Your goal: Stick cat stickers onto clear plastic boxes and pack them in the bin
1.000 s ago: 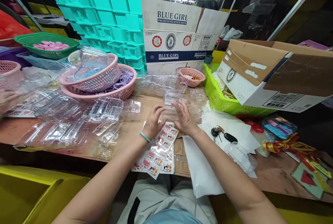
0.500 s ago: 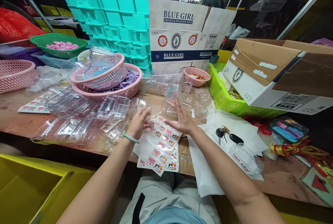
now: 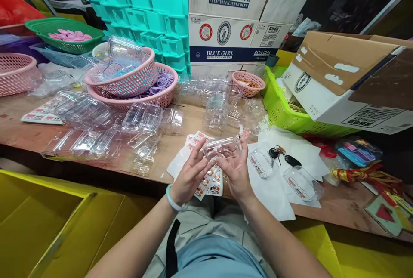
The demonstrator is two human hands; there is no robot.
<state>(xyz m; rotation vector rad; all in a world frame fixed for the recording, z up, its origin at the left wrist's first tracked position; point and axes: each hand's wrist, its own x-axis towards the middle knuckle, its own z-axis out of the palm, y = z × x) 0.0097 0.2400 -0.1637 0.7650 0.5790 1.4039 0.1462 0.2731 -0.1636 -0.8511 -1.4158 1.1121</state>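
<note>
A small clear plastic box (image 3: 221,144) is held up between my two hands above the front of the table. My left hand (image 3: 189,177) grips its left end, fingers curled round it. My right hand (image 3: 237,172) closes on the right end, palm up. At the right fingertips shows a small pink sticker (image 3: 245,134). Beneath the hands lie sheets of cat stickers (image 3: 206,183), partly hidden by them. To the right, a clear box with a sticker on it (image 3: 260,164) rests on white paper, near another stickered clear box (image 3: 301,186).
Piles of clear boxes (image 3: 87,114) cover the left of the table, before stacked pink baskets (image 3: 129,84). A car key (image 3: 293,160) lies on the paper. Behind stand turquoise crates (image 3: 145,15), a beer carton (image 3: 226,24) and a lime basket (image 3: 284,112) with a carton on it.
Both hands, earlier spread over the sticker sheets, now hold a clear box. Another stickered box now lies on the paper at right. The view has tilted down.
</note>
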